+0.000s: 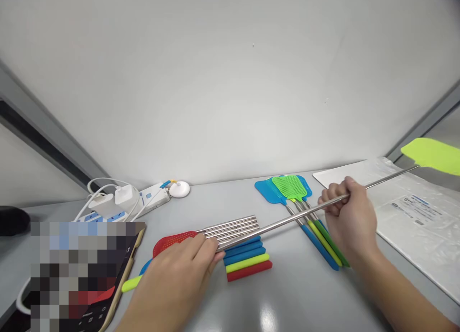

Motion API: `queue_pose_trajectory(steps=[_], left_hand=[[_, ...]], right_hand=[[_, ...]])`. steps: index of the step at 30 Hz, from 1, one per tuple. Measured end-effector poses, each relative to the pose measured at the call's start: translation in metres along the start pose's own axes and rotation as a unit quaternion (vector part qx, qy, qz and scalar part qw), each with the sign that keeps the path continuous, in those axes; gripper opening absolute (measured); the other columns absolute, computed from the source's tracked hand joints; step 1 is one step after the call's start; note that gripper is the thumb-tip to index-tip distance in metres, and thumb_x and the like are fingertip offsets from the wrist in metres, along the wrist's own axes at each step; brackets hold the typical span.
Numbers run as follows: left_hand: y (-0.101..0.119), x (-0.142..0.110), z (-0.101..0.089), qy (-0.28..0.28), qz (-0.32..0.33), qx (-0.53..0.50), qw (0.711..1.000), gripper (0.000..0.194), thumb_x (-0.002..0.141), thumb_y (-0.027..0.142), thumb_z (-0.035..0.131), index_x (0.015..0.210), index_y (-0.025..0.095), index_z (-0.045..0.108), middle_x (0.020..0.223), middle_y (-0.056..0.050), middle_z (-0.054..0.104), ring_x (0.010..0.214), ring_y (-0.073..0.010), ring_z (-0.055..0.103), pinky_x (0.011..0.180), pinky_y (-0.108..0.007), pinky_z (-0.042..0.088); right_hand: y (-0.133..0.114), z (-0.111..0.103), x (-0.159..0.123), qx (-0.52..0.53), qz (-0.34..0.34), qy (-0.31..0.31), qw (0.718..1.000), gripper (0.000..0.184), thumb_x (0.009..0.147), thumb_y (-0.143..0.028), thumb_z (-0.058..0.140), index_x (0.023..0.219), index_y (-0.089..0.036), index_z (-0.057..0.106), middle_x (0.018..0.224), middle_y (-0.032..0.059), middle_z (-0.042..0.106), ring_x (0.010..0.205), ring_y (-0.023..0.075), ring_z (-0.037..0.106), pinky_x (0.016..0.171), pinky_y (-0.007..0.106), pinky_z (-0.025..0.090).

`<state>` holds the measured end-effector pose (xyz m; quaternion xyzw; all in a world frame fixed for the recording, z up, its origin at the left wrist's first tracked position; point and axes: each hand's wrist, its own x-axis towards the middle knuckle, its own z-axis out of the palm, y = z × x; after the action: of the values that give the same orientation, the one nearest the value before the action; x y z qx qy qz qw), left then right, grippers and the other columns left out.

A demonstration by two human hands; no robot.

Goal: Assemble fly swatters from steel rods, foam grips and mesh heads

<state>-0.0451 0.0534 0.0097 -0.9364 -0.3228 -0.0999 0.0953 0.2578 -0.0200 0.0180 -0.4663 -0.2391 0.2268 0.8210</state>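
A telescopic fly swatter with a metal rod [283, 222] and a yellow-green head [433, 154] spans from one hand to the other, tilted up to the right. My left hand [176, 274] is closed on its thick lower end. A yellow-green tip [131, 283] shows beyond that hand, in line with the rod. Farther up, my right hand [348, 214] grips the rod. Beneath lie several metal rods [233, 226], a red swatter head [170, 242] and several blue, yellow and red handles [247, 266]. My left hand partly hides this group.
More fly swatters with blue and green heads [289, 186] lie behind the rod. A plastic-wrapped white package [413, 212] is at right. At left are a power strip [154, 198] with chargers, a round white device [179, 189] and a partly pixelated tablet-like device [125, 269].
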Motion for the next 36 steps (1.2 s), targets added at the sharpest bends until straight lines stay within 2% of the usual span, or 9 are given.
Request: queue_pose_trajectory(steps=[3,6,8,13,18,22,29,33,36], left_hand=[[0.009,-0.001,0.002,-0.019,0.004,-0.031,0.999,0.031,0.100,0.029,0.035,0.084,0.021,0.061,0.073,-0.001,0.064,0.064,-0.0195,0.062,0.056,-0.030,0.038],[0.019,0.000,0.003,-0.028,0.022,-0.054,0.998,0.027,0.099,0.027,0.037,0.087,0.021,0.061,0.073,-0.001,0.064,0.063,-0.0200,0.062,0.055,-0.030,0.039],[0.022,0.000,0.003,-0.037,0.024,-0.059,0.997,0.024,0.098,0.031,0.041,0.089,0.021,0.060,0.074,-0.001,0.065,0.063,-0.0205,0.063,0.055,-0.030,0.039],[0.004,0.001,-0.003,-0.078,-0.015,-0.039,0.996,0.029,0.096,0.039,0.045,0.074,0.023,0.053,0.066,0.002,0.064,0.058,-0.0186,0.061,0.051,-0.028,0.030],[-0.027,0.000,-0.017,-0.031,-0.064,0.023,0.997,0.038,0.100,0.040,0.029,0.072,0.023,0.048,0.059,0.001,0.062,0.052,-0.0188,0.056,0.050,-0.028,0.022],[-0.034,0.000,-0.017,-0.007,-0.057,0.022,0.998,0.040,0.101,0.041,0.026,0.073,0.023,0.048,0.058,0.003,0.061,0.051,-0.0187,0.055,0.049,-0.028,0.023],[-0.019,0.006,0.002,0.036,-0.006,0.016,0.999,0.036,0.100,0.040,0.035,0.071,0.023,0.049,0.060,0.003,0.059,0.053,-0.0193,0.059,0.052,-0.030,0.034],[0.007,0.002,0.005,0.097,0.046,0.003,0.994,0.033,0.100,0.035,0.037,0.074,0.023,0.053,0.061,0.003,0.059,0.052,-0.0185,0.059,0.049,-0.030,0.038],[0.022,-0.002,0.004,0.143,0.072,0.002,0.987,0.025,0.100,0.032,0.037,0.090,0.022,0.058,0.067,0.002,0.063,0.055,-0.0179,0.062,0.051,-0.030,0.041]], right_hand=[[0.015,0.010,-0.033,-0.064,0.042,-0.091,0.993,0.048,0.095,-0.041,0.050,0.053,-0.023,0.035,0.050,-0.0047,0.029,0.050,0.0128,0.033,0.052,0.030,0.031],[0.030,0.011,-0.058,-0.132,0.099,-0.215,0.963,0.052,0.095,-0.045,0.048,0.051,-0.023,0.036,0.051,-0.0026,0.035,0.054,0.0147,0.039,0.056,0.032,0.031],[0.036,0.010,-0.067,-0.144,0.138,-0.254,0.946,0.052,0.095,-0.048,0.047,0.051,-0.023,0.035,0.052,-0.0030,0.034,0.054,0.0147,0.039,0.055,0.031,0.031],[0.035,0.013,-0.061,-0.148,0.152,-0.233,0.949,0.052,0.094,-0.051,0.049,0.052,-0.023,0.034,0.052,-0.0042,0.029,0.054,0.0139,0.036,0.055,0.030,0.032],[0.020,0.011,-0.035,-0.125,0.127,-0.153,0.972,0.051,0.093,-0.046,0.052,0.052,-0.023,0.030,0.054,-0.0052,0.023,0.053,0.0130,0.028,0.053,0.030,0.031],[0.015,0.008,-0.029,-0.114,0.119,-0.150,0.975,0.051,0.092,-0.043,0.054,0.051,-0.023,0.031,0.054,-0.0053,0.022,0.053,0.0130,0.026,0.053,0.030,0.032],[0.030,0.018,-0.036,-0.083,0.203,-0.127,0.967,0.052,0.090,-0.046,0.057,0.054,-0.024,0.026,0.052,-0.0082,0.015,0.048,0.0105,0.016,0.048,0.028,0.029],[0.036,0.015,-0.049,-0.126,0.167,-0.212,0.955,0.048,0.091,-0.050,0.055,0.058,-0.023,0.034,0.054,-0.0067,0.026,0.051,0.0111,0.029,0.053,0.028,0.032],[0.035,0.011,-0.061,-0.169,0.150,-0.285,0.931,0.044,0.094,-0.048,0.053,0.061,-0.021,0.042,0.057,-0.0050,0.036,0.056,0.0113,0.037,0.056,0.028,0.030]])
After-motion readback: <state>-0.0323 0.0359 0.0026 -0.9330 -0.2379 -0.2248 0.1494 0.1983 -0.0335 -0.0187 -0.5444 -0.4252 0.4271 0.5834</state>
